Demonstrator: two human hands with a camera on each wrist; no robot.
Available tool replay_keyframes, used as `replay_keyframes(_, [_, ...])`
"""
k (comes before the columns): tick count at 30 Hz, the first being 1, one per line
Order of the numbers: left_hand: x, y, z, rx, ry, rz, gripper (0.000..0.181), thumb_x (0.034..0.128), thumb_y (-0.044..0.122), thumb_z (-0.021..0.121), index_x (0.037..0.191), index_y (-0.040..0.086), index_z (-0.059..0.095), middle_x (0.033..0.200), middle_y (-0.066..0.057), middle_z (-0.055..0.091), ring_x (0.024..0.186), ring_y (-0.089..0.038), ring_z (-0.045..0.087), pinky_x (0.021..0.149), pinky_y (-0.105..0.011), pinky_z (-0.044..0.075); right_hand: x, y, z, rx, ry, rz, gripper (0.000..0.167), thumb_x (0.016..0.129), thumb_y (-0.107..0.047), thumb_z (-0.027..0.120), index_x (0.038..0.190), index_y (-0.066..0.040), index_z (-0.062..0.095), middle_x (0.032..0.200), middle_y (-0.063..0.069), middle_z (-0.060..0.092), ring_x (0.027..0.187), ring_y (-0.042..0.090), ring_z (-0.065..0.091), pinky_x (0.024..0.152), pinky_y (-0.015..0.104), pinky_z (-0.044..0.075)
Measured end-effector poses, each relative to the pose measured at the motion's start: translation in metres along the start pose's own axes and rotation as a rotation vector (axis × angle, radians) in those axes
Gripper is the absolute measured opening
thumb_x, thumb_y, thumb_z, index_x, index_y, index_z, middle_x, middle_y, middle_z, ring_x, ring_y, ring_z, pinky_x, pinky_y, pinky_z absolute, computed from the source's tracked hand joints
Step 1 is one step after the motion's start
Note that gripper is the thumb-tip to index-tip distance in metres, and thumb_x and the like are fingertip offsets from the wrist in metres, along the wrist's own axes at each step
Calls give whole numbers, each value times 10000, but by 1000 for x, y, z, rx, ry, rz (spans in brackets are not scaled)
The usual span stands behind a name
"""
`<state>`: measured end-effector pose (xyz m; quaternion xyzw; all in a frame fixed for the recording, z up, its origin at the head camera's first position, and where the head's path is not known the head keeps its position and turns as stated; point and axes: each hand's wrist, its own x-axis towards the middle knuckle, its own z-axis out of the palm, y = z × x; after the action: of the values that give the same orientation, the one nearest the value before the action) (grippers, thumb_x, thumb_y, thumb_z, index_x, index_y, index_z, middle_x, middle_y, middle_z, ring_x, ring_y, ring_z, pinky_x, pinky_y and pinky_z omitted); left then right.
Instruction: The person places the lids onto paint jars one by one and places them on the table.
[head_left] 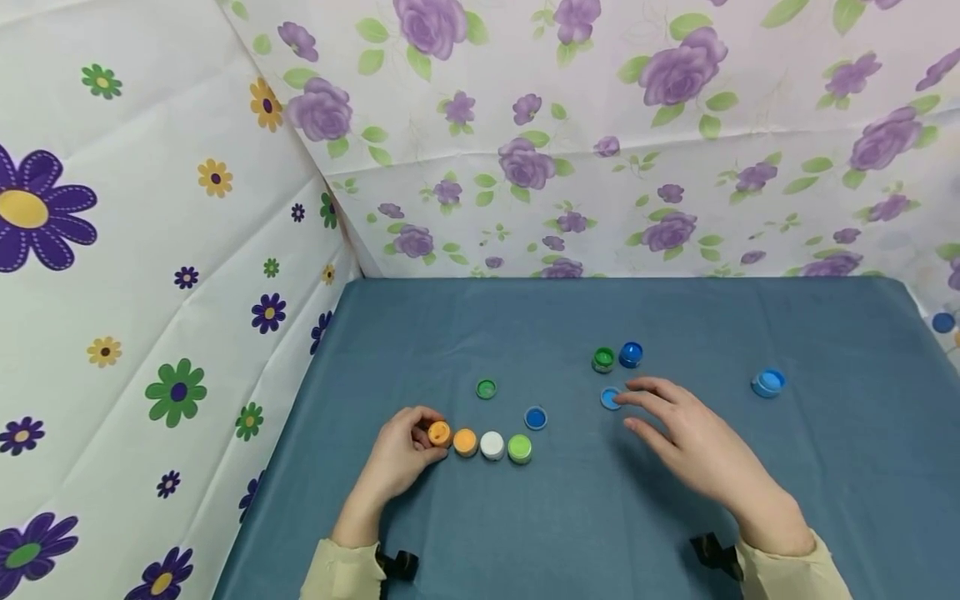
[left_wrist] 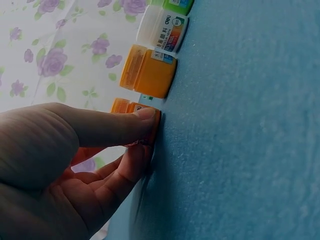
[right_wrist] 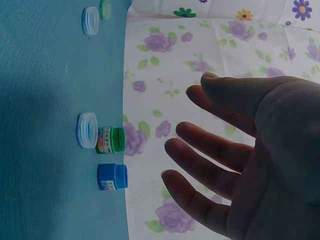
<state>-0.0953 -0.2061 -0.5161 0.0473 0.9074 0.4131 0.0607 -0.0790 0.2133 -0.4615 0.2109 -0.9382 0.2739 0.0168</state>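
Note:
My left hand (head_left: 402, 448) pinches a small orange paint jar (head_left: 439, 433) between thumb and fingers, at the left end of a row on the blue cloth. Beside it stand a lighter orange jar (head_left: 465, 442), a white jar (head_left: 492, 446) and a light green jar (head_left: 520, 449), all with lids on. Over the cloth to the right, my right hand (head_left: 693, 442) hovers with fingers spread and holds nothing. Its fingertips are nearest a light blue lid (head_left: 611, 398). In the right wrist view, the open green jar (right_wrist: 110, 140) and dark blue jar (right_wrist: 112, 176) stand beyond that hand.
A green lid (head_left: 486, 389) and a dark blue lid (head_left: 536, 417) lie behind the row. Farther right stands an open light blue jar (head_left: 768, 382). A floral sheet (head_left: 555, 183) hangs along the back edge, another flowered sheet (head_left: 135, 333) along the left.

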Motion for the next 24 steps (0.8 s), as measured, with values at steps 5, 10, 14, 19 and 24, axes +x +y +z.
replay_keyframes(5, [-2, 2, -4, -7, -8, -14, 457, 816, -45, 915, 1218, 74, 732, 1097, -73, 618, 788, -165, 588, 711, -327, 529, -1, 4, 0, 15, -41, 44, 295, 1078, -250, 693, 1364, -184, 719, 1400, 69, 647, 1275, 342, 628, 1000, 563, 533])
replay_keyframes(10, [-4, 6, -9, 11, -3, -7, 521, 822, 5, 930, 1290, 73, 712, 1178, -87, 628, 831, -204, 608, 766, -385, 525, -4, 8, -1, 28, -60, 68, 294, 1081, -251, 688, 1367, -188, 719, 1382, 59, 661, 1273, 342, 631, 1014, 569, 524])
replay_keyframes(14, [-4, 13, -13, 21, 3, 28, 569, 821, 27, 938, 1334, 56, 693, 1216, -122, 627, 823, -235, 601, 773, -404, 506, -5, 11, -2, 32, -60, 76, 298, 1080, -249, 691, 1368, -178, 720, 1377, 53, 667, 1272, 338, 634, 1017, 573, 522])
replay_keyframes(19, [-1, 23, -16, 41, 15, 39, 613, 820, 41, 944, 1370, 63, 675, 1225, -157, 613, 779, -198, 548, 742, -384, 477, -7, 15, -4, 39, -60, 86, 303, 1077, -233, 695, 1374, -175, 715, 1377, 56, 669, 1278, 344, 631, 1023, 578, 518])
replay_keyframes(24, [3, 34, -17, 50, 30, 39, 626, 834, 65, 941, 1395, 82, 662, 1221, -158, 603, 778, -195, 531, 725, -375, 459, -13, 23, -6, 44, -61, 108, 305, 1075, -216, 696, 1377, -175, 714, 1365, 52, 677, 1274, 348, 633, 1021, 582, 516])
